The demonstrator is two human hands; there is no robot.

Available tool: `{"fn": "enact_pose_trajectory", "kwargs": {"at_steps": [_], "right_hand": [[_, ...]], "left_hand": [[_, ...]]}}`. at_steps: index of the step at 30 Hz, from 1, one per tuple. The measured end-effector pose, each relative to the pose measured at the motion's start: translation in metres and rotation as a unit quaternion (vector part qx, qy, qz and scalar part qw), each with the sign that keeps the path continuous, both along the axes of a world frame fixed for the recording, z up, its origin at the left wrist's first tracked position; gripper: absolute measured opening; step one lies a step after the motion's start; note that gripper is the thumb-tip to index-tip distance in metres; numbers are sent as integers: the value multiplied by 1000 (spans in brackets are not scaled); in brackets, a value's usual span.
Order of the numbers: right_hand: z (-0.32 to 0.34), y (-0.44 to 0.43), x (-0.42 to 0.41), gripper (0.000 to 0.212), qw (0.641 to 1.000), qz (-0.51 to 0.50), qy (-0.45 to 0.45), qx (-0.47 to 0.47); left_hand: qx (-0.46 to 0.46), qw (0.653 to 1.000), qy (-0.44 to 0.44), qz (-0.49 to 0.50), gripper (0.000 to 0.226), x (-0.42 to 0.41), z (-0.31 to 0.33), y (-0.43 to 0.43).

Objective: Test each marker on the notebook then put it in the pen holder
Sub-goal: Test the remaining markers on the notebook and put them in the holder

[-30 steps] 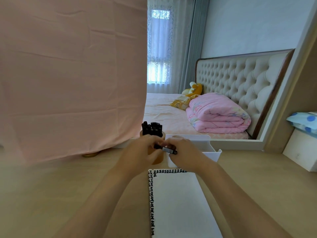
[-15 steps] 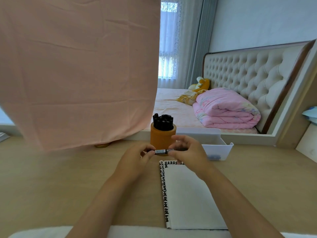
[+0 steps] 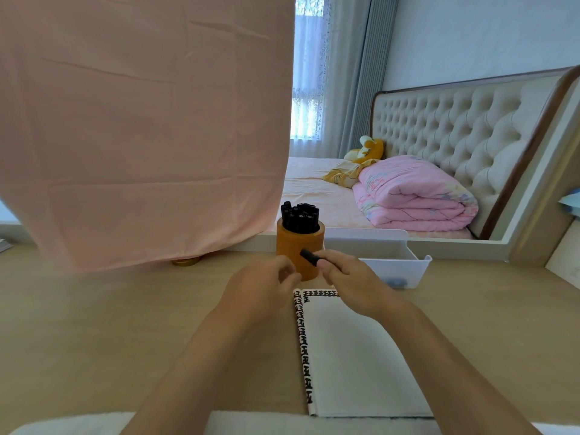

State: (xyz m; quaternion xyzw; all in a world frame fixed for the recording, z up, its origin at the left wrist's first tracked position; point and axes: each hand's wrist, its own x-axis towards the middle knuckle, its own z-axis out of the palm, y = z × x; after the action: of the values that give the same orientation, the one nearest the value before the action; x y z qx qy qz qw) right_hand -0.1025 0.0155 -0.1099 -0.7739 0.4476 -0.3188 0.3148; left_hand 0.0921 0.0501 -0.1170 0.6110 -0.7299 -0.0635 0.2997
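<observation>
Currently: right hand (image 3: 351,284) pinches marker (image 3: 309,257); left hand (image 3: 260,290) curled, contents unclear. Advice: tip onto near notebook (image 3: 351,356), light stroke.

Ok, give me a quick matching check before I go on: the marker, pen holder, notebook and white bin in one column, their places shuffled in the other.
Things:
1. marker
2. pen holder
3. notebook
4. white bin

Places:
A. flat on the desk, nearest the person
B. pinched in the right hand
C. on the desk, right of the pen holder
D. upright, packed with black markers

Pairs: 1-B, 2-D, 3-A, 4-C.
</observation>
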Motion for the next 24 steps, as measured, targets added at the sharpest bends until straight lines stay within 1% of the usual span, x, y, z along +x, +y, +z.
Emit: {"fn": "enact_pose_trajectory", "kwargs": {"at_steps": [2,4,6,9,12,13,15,18,20,21,22,23,24], "right_hand": [[0,-1,-3,19,997,6,73,-7],[1,-1,-3,22,994,13,111,-9],[3,-1,-3,27,990,22,136,-8],[4,-1,-5,29,984,40,172,-15],[2,-2,-6,21,978,47,200,-38],[-1,-3,-6,19,975,44,209,-61],[-9,-7,-5,17,965,38,221,-140],[-13,-10,-5,18,935,36,226,-270],[-11,-9,-5,17,925,27,219,-309],[-11,-9,-5,17,926,23,216,-309],[-10,-6,-4,16,933,24,214,-288],[-8,-4,-4,16,946,27,213,-242],[-6,-3,-4,21,960,30,207,-186]], "left_hand": [[-23,999,31,-14,23,4,-1,-1],[-32,997,37,-57,34,3,-3,-1],[-41,994,18,-98,30,1,-7,-2],[-39,993,1,-111,17,0,-10,-5],[-17,993,0,-115,16,0,-11,-5],[-8,993,-3,-117,16,0,-11,-5],[15,993,-6,-114,16,0,-12,-4],[52,994,33,-95,32,1,-11,-3],[57,993,52,-94,32,2,-9,-4],[54,993,45,-96,28,2,-8,-5],[46,993,30,-101,24,2,-8,-6],[35,994,11,-103,19,4,-8,-6],[22,995,-5,-102,15,7,-10,-7]]}}
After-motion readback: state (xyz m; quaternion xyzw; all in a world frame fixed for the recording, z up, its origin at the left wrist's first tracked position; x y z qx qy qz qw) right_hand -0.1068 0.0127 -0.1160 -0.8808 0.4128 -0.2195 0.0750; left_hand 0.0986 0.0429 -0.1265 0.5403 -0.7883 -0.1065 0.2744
